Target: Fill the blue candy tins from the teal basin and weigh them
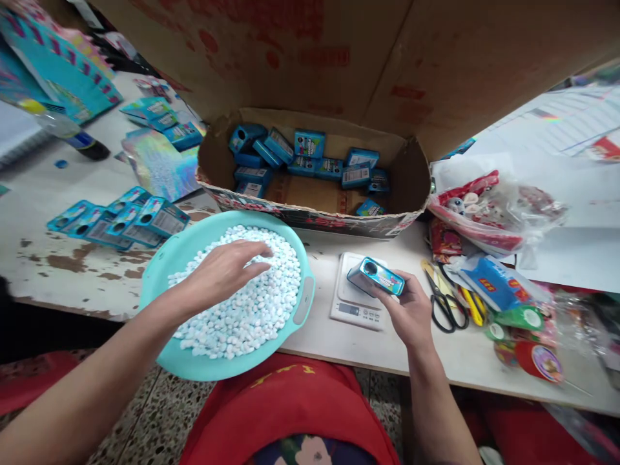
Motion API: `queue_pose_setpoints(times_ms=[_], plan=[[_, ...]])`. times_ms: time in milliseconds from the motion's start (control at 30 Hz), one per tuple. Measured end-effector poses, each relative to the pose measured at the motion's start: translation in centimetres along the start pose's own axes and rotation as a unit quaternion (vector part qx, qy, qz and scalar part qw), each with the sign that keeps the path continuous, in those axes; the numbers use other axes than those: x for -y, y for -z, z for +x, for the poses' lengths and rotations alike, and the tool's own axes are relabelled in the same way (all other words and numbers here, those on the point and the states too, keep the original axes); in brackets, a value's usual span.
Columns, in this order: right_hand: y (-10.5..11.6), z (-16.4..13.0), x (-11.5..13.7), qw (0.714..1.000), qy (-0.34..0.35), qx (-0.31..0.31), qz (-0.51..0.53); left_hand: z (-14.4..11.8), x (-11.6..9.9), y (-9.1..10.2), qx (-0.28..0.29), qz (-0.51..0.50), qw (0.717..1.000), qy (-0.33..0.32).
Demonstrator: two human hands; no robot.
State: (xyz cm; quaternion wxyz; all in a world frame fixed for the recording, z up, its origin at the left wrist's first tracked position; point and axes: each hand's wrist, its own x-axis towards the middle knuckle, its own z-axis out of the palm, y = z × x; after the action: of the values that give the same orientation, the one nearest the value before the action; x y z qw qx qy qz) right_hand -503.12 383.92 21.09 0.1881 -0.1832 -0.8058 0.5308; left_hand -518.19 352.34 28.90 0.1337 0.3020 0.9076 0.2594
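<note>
my left hand (220, 274) lies palm down on the white pellets (242, 303) in the teal basin (159, 278), fingers spread flat and loose, tips sunk a bit into the heap; can't tell if anything is pinched under them. basin hangs partly over the near edge of the surface (339, 349), above my lap. my right hand (411, 310) has its grip closed round a small blue box (376, 276), held on its side w/ a round window facing up-left. box sits just above the white scale (356, 300), which is right under and left of that grip; can't tell if box touches the pan. just right of the right hand: black-handled scissors (443, 303), then a pile of packets and tape rolls (527, 342). beyond the scale, away from me, an open cardboard carton (314, 206) w/ more blue boxes (310, 158) lying loose inside. left of the left hand, past the basin rim, a row of flat blue packs (121, 219) on the worn surface. further left-back a holographic sheet (157, 165) and a dark bottle (72, 132).
</note>
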Motion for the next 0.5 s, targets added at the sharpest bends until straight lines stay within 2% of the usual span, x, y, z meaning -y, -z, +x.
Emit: queue_pose_setpoints(times_ms=[67,133,367,433,500], plan=[[0.4,-0.2,-2.0,0.999,-0.029,-0.033,0.003,-1.4,1.8,-1.0,0.001,-0.004,1.0,0.023],[0.5,-0.2,-3.2,0.998,-0.036,-0.044,0.001,-2.5,2.3,-1.7,-0.009,-0.037,0.998,0.053],[0.9,-0.6,-4.1,1.0,0.028,-0.004,0.004,-4.8,1.0,-2.4,-0.08,-0.108,0.978,0.159],[1.8,-1.1,-4.5,0.998,0.042,-0.036,0.006,-5.2,1.3,-2.6,-0.098,-0.104,0.975,0.171],[2.7,-1.8,-5.0,0.995,0.019,-0.096,-0.003,-5.6,1.8,-2.9,-0.12,-0.099,0.97,0.187]])
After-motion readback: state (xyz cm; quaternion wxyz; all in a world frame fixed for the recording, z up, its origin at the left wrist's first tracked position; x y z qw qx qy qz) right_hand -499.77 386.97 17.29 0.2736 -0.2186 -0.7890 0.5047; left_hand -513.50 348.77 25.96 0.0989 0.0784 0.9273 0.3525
